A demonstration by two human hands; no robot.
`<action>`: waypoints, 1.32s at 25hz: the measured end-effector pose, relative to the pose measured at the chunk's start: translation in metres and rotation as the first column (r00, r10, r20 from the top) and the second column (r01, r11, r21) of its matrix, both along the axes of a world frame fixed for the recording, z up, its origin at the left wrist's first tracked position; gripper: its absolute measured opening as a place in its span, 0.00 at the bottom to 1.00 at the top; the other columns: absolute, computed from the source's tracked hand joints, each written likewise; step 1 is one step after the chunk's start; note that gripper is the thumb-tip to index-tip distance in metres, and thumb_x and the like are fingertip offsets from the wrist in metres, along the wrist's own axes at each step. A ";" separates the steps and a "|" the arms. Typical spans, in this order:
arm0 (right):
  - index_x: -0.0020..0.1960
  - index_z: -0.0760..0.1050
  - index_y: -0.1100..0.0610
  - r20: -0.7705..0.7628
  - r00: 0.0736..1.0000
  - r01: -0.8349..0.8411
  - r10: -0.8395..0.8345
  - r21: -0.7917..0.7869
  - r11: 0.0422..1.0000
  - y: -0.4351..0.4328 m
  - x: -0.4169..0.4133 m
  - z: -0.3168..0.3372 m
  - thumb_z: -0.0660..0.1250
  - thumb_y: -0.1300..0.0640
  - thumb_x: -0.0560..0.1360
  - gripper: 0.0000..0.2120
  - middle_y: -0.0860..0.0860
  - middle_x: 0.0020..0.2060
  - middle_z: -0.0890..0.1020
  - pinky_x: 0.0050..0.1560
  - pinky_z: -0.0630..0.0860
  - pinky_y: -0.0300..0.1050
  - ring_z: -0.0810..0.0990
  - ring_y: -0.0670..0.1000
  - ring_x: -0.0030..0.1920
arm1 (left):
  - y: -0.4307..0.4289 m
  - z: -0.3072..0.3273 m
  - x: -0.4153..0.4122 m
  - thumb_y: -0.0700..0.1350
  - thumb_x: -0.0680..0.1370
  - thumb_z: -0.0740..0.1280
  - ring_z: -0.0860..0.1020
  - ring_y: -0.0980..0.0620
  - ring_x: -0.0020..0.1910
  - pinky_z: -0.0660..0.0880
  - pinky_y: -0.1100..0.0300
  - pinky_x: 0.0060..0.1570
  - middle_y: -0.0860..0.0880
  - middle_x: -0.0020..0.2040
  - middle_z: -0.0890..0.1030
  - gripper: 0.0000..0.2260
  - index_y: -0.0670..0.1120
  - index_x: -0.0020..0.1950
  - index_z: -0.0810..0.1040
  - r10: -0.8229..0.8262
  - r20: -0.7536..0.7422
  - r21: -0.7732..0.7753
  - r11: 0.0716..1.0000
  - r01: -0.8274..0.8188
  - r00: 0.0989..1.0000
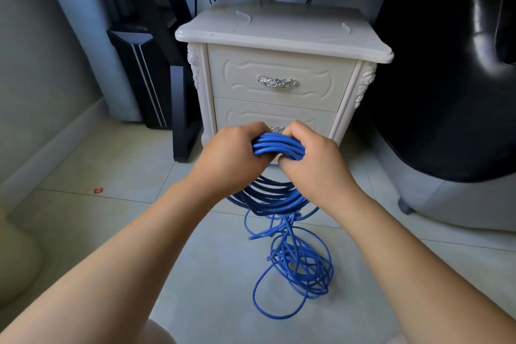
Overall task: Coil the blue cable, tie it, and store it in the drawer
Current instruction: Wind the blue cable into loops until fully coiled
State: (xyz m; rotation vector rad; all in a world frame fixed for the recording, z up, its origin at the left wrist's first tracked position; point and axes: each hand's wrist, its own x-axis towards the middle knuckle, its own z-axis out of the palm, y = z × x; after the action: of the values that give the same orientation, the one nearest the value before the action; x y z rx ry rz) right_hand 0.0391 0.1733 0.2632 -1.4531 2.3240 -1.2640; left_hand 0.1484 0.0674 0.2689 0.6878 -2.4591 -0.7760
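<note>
The left hand and right hand are both closed around the top of the coiled blue cable, gripping it side by side directly in front of the lower drawer of the white nightstand. The coil's loops hang below the hands. The uncoiled remainder lies in a loose tangle on the tiled floor, in front of the nightstand and between the forearms.

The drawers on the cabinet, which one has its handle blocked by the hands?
The lower drawer: both hands cover most of its handle, while the upper drawer shows its whole silver handle.
</note>
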 end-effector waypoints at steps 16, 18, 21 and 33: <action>0.53 0.73 0.51 0.650 0.755 -0.061 0.088 -0.064 0.996 0.022 -0.009 0.011 0.76 0.50 0.61 0.23 0.52 0.46 0.84 0.48 0.82 0.53 0.84 0.51 0.45 | 0.007 0.009 -0.022 0.44 0.77 0.69 0.67 0.55 0.28 0.72 0.60 0.32 0.55 0.27 0.68 0.09 0.51 0.38 0.76 0.496 -0.447 0.762 0.647 0.027 0.744; 0.49 0.73 0.52 0.709 0.700 0.023 0.085 -0.142 0.990 0.017 0.001 0.007 0.76 0.54 0.60 0.21 0.53 0.45 0.84 0.50 0.80 0.58 0.84 0.53 0.46 | 0.010 0.006 -0.025 0.44 0.77 0.69 0.64 0.54 0.27 0.68 0.60 0.30 0.53 0.27 0.65 0.09 0.48 0.39 0.73 0.571 -0.411 0.835 0.548 0.042 0.711; 0.43 0.72 0.54 0.781 0.616 0.182 0.103 -0.269 0.946 0.010 0.003 0.003 0.73 0.62 0.62 0.14 0.54 0.36 0.81 0.52 0.79 0.59 0.85 0.60 0.48 | 0.018 -0.003 -0.029 0.44 0.78 0.67 0.67 0.54 0.25 0.69 0.54 0.38 0.53 0.26 0.67 0.09 0.47 0.41 0.70 0.503 -0.359 0.881 0.462 0.107 0.786; 0.38 0.68 0.59 0.637 0.762 0.085 0.114 -0.274 0.958 0.008 -0.022 0.020 0.58 0.77 0.70 0.14 0.49 0.23 0.69 0.29 0.77 0.43 0.67 0.49 0.24 | -0.015 0.006 0.002 0.50 0.67 0.76 0.79 0.61 0.58 0.74 0.62 0.53 0.57 0.60 0.80 0.31 0.61 0.68 0.70 -0.105 -0.288 0.614 0.742 0.268 0.952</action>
State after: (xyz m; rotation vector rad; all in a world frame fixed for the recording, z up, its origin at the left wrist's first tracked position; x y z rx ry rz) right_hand 0.0171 0.1811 0.2836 -0.8594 1.7032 -1.8028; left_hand 0.1503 0.0526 0.2751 0.5264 -2.0311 -1.7358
